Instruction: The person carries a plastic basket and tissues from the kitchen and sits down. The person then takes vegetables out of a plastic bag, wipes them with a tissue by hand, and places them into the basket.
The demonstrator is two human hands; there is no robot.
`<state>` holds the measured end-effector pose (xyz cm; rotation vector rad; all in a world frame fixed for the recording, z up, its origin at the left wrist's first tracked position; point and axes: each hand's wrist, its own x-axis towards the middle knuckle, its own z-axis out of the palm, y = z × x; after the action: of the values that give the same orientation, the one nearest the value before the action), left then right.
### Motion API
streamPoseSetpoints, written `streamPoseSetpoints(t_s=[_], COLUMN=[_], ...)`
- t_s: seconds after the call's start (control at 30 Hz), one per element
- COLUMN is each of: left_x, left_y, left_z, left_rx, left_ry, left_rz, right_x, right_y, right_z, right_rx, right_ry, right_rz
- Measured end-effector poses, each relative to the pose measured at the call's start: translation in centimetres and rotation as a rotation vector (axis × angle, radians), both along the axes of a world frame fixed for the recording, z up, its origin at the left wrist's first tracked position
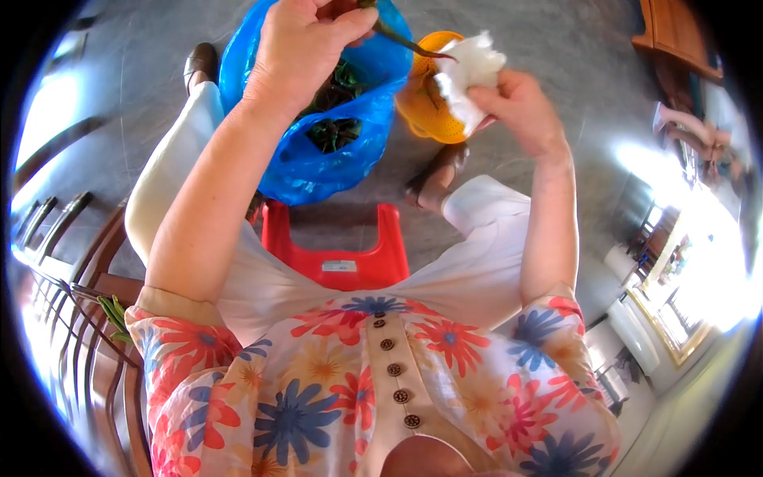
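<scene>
My left hand (306, 40) pinches a long, thin, dark green pepper-like pod (397, 36) by its thick end, and its reddish tip points right. My right hand (517, 107) grips a crumpled white tissue or cloth (467, 75), near the pod's tip. Below my left hand, a blue plastic bag (330, 171) stands open on the floor with dark green pieces inside. Under and left of the tissue is a yellow perforated basket (435, 125) with a similar thin item in it.
A red plastic stool (350, 262) is beneath me, between my legs. Wooden chairs (103, 286) stand at the left, one near some green pods (114, 314). Wooden furniture (675, 36) is at the upper right. Another person (699, 131) appears at the far right.
</scene>
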<state>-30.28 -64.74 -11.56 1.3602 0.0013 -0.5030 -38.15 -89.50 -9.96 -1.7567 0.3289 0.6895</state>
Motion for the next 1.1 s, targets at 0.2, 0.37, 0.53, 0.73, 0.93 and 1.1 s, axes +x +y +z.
streamPoseSetpoints(t_s=[0.2,0.37,0.53,0.73,0.93,1.1], left_x=[-2.2,-2.3,-1.3,-5.9,-9.5,-11.6], left_y=[-1.2,-0.9,0.1,-0.4,-1.6,-1.6], left_z=[-1.0,-1.7,-3.4,-7.1,-7.5,-8.2], left_rx=[-0.108,0.072,0.8,0.594,0.497,0.366], left_ry=[0.266,0.092,-0.449,-0.551,-0.376,-0.227], left_rz=[-0.028,-0.351,-0.601,-0.926,-1.136,-1.07], right_x=[-0.6,-0.4,-0.5,-2.8,-3.5,-4.6], right_y=[5.1,2.6,-1.7,-4.8,-5.0,1.2], right_z=[0.6,-0.7,-0.3,-5.3,-4.6,-5.2], right_rx=[0.489,0.321,-0.215,-0.624,-0.683,0.114], right_ry=[-0.184,-0.324,-0.31,-0.069,-0.103,-0.054], right_rz=[-0.422,-0.491,-0.28,0.025,0.097,0.069])
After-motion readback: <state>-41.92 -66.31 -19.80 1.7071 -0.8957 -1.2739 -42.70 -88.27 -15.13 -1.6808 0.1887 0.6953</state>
